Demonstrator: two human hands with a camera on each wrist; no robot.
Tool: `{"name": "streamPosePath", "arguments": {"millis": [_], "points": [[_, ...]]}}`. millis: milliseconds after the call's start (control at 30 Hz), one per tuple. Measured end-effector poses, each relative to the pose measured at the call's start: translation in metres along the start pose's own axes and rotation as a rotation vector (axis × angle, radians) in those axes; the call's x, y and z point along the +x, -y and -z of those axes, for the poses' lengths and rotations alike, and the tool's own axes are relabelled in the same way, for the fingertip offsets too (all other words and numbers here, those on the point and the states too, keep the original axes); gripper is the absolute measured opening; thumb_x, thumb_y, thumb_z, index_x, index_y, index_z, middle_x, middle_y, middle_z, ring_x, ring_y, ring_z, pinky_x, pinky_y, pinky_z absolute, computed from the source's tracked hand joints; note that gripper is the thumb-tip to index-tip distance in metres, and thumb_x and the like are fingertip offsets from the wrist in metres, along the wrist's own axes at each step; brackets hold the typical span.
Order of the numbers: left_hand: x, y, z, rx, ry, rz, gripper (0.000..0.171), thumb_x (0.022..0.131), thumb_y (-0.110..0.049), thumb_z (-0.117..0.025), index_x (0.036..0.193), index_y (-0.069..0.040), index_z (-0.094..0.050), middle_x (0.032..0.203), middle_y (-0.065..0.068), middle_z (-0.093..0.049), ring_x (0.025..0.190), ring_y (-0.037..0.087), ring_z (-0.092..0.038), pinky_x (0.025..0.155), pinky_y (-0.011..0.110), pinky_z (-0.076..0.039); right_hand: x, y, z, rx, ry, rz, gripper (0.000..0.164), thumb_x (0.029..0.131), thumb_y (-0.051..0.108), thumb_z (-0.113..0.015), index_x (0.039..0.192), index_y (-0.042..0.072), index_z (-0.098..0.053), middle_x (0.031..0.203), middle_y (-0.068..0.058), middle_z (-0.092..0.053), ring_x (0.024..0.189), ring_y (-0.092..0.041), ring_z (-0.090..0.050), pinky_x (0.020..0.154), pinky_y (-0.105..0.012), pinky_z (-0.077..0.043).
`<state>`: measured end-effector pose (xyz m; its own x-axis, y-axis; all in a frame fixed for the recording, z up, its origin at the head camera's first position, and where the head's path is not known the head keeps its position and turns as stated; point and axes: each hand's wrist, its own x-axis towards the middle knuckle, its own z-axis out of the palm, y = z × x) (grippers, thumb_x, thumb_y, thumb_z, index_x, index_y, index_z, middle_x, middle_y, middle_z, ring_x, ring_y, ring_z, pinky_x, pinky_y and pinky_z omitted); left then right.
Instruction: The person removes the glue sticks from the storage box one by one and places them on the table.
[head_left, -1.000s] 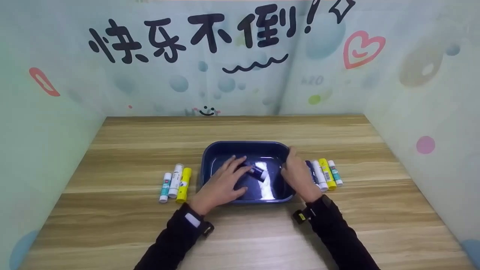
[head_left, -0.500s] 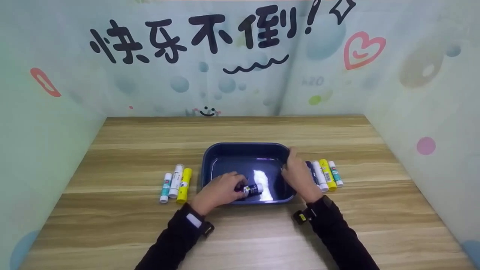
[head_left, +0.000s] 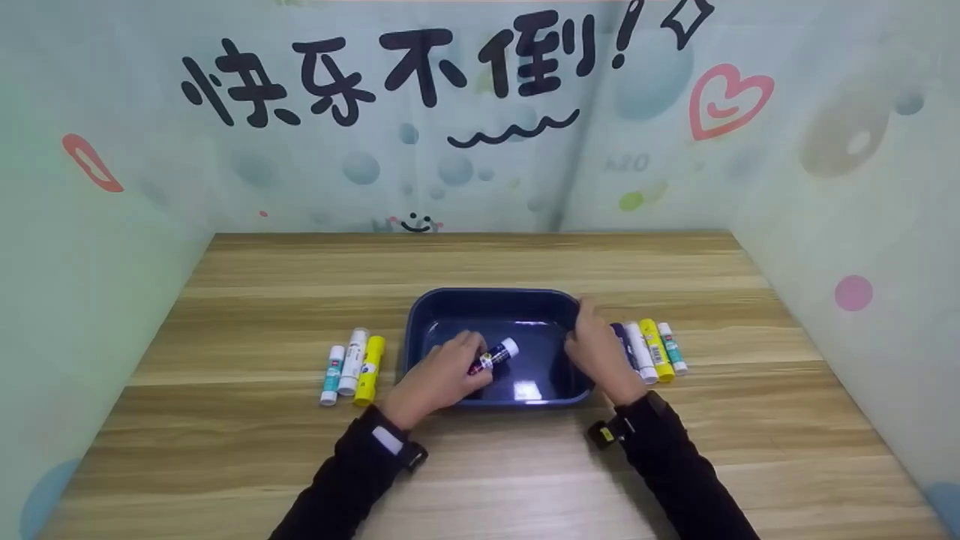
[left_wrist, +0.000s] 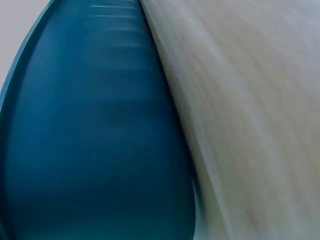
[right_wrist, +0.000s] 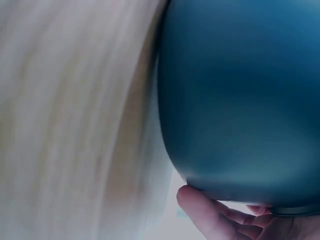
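In the head view a dark glue stick [head_left: 495,357] with a white end is pinched by my left hand [head_left: 439,375], above the floor of a deep blue plastic tray [head_left: 491,292]. The stick tilts up to the right. My right hand [head_left: 598,346] grips the tray's right rim; in the right wrist view its fingers [right_wrist: 210,212] touch the tray wall [right_wrist: 240,115]. Only the tray's outer side [left_wrist: 100,120] and the table show in the left wrist view, so the left fingers are hidden there.
Left of the tray lie a teal-and-white glue stick [head_left: 331,375], a white one [head_left: 352,362] and a yellow one [head_left: 369,370]. On the right, a row holds dark, white [head_left: 640,352], yellow [head_left: 656,350] and teal sticks [head_left: 672,348]. Printed cloth walls [head_left: 480,180] border the wooden table [head_left: 480,259].
My left hand reached to the dark glue stick lying in the tray, took hold of it, and has turned its white end upward. The right hand stays at the rim.
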<state>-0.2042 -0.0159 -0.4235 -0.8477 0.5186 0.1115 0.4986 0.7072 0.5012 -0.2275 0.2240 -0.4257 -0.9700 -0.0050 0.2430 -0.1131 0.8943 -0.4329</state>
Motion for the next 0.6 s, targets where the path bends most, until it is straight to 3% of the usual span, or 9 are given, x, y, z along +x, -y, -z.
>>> {"name": "streamPosePath", "arguments": {"millis": [200, 333, 433, 600], "points": [[0.001, 0.001, 0.000, -0.043, -0.083, -0.073, 0.028, 0.087, -0.022, -0.056, 0.112, -0.009, -0.053, 0.102, 0.004, -0.049, 0.087, 0.018, -0.053, 0.076, 0.031, -0.048, 0.001, -0.003, 0.000, -0.012, 0.056, -0.013, 0.047, 0.078, 0.001, -0.050, 0.122, -0.010, -0.036, 0.098, -0.034, -0.056, 0.081, -0.047, -0.059, 0.067, -0.054, -0.049], [0.004, 0.002, 0.002, -0.120, -0.129, -0.092, 0.024, 0.087, -0.019, -0.060, 0.109, -0.009, -0.056, 0.102, 0.005, -0.050, 0.094, 0.019, -0.054, 0.086, 0.035, -0.048, 0.002, -0.003, 0.001, -0.011, 0.098, -0.030, 0.047, 0.079, 0.002, -0.049, 0.122, -0.011, -0.035, 0.101, -0.034, -0.056, 0.083, -0.046, -0.059, 0.068, -0.053, -0.049], [0.007, 0.004, 0.003, -0.222, -0.186, -0.091, 0.025, 0.085, -0.017, -0.066, 0.107, -0.009, -0.057, 0.104, 0.007, -0.055, 0.096, 0.020, -0.054, 0.087, 0.037, -0.047, 0.001, -0.003, 0.002, -0.008, 0.115, -0.040, 0.047, 0.080, 0.003, -0.049, 0.123, -0.011, -0.035, 0.103, -0.034, -0.056, 0.083, -0.046, -0.060, 0.068, -0.053, -0.049], [0.008, 0.006, 0.011, -0.451, -0.317, -0.034, 0.034, 0.079, -0.013, -0.072, 0.109, -0.007, -0.057, 0.102, 0.010, -0.060, 0.083, 0.018, -0.054, 0.070, 0.028, -0.047, 0.001, -0.002, 0.002, -0.009, 0.122, -0.049, 0.049, 0.081, 0.004, -0.050, 0.126, -0.010, -0.034, 0.104, -0.033, -0.055, 0.082, -0.044, -0.060, 0.067, -0.051, -0.049]]}}
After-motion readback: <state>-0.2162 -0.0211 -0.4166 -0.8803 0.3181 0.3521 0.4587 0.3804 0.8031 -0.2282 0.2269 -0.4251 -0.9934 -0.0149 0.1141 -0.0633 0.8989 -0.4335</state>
